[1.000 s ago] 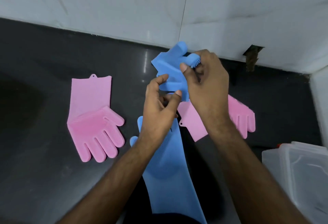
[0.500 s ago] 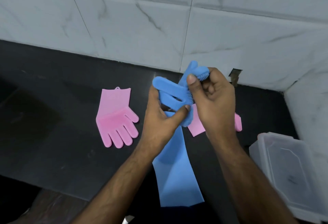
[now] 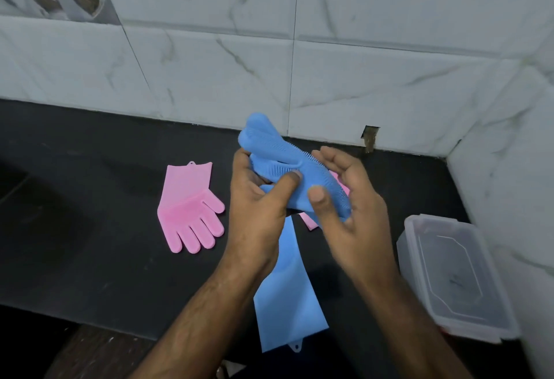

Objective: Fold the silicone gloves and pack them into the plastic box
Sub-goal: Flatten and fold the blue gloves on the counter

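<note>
At center, L hand (image 3: 254, 213) grips blue glove (image 3: 278, 156), thumb pressed on it; R hand (image 3: 344, 207) spread, cupping it. Pink glove (image 3: 189, 210) at 9 o'clock, box (image 3: 455, 276) at 4.

Second pink glove (image 3: 308, 221) mostly hidden behind both hands.

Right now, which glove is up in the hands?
The blue glove. The left hand grips it above the counter; the pink glove lies flat, untouched.
</note>
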